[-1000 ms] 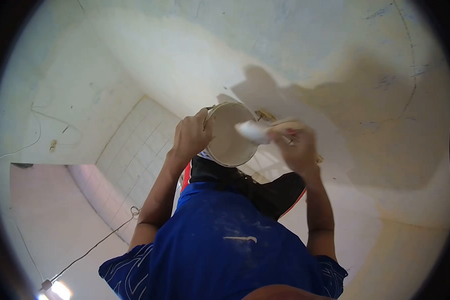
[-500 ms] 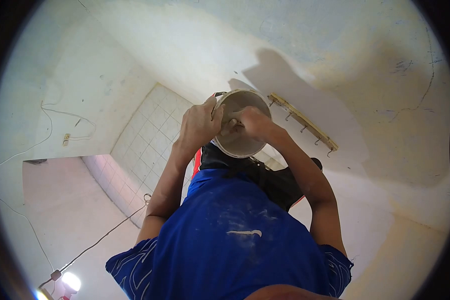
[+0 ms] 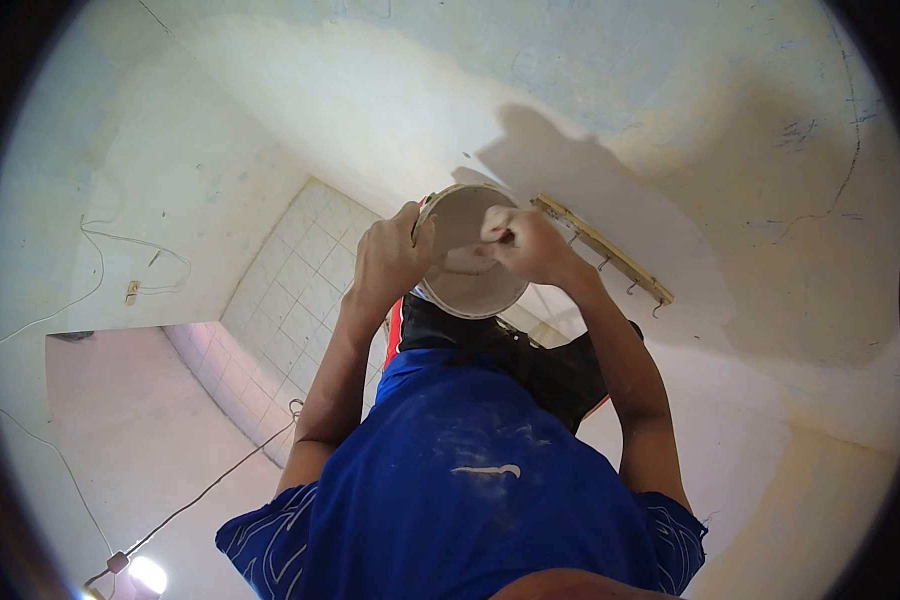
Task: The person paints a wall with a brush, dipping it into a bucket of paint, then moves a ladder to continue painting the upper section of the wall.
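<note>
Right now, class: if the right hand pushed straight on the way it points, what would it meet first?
The right hand reaches down into the bucket, so it would most likely meet the bucket's pale inside first. Depth is hard to judge, and what the hand holds is unclear.

Tiled wall (image 3: 300, 290) (w/ hook rack (image 3: 603, 250)).

— Open above the bucket (image 3: 465, 285)?
— Half blocked: right hand (image 3: 530, 245) inside the rim, left hand (image 3: 390, 262) gripping its edge.
— Beyond?
— Hook rail (image 3: 610, 255) on the wall, probably close behind.
</note>
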### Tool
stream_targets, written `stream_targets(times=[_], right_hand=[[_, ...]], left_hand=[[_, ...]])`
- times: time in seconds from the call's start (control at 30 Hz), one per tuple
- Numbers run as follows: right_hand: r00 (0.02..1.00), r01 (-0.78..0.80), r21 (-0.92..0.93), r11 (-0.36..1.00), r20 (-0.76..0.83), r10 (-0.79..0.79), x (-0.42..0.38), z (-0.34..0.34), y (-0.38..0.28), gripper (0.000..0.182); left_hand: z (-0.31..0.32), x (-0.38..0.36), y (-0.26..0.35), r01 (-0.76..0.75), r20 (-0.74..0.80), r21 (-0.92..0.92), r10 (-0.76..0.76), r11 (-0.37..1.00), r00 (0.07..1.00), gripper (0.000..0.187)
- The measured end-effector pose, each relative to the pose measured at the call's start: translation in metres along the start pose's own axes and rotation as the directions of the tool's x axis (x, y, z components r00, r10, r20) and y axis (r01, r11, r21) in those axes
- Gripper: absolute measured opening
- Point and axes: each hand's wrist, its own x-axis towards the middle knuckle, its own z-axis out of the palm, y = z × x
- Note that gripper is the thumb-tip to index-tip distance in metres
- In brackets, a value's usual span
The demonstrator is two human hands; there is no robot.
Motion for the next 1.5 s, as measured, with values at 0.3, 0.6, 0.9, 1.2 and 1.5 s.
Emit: stream_targets(times=[0.3, 0.6, 0.9, 1.2, 1.5], right_hand=[[0.716, 0.171, 0.847, 0.504, -0.458, 0.527, -0.065, -0.019, 0.014, 0.01], [0.608, 0.343, 0.937, 0.067, -0.276, 0.745, -0.102, 0.026, 0.043, 0.017], [0.252, 0.196, -0.374, 0.907, -0.874, -0.415, -0.098, -0.112, -0.089, 0.016], [0.521, 0.058, -0.701, 0.71, -0.585, -0.621, -0.096, -0.173, -0.118, 0.011], [0.708, 0.029, -0.64, 0.768, -0.529, -0.468, -0.092, -0.134, -0.015, 0.018]], left_hand=[[0.0, 0.011, 0.0, 0.025, 0.056, 0.069, -0.029, 0.997, 0.998, 0.032], [0.006, 0.017, 0.009, -0.02, 0.032, 0.063, 0.018, 0.998, 0.999, 0.033], [0.003, 0.017, 0.006, 0.015, 0.049, 0.052, -0.017, 0.999, 0.999, 0.031], [0.005, 0.018, -0.007, -0.002, -0.002, 0.029, 0.002, 1.0, 1.0, 0.032], [0.005, 0.021, -0.016, 0.005, 0.005, 0.034, -0.006, 0.999, 1.0, 0.033]])
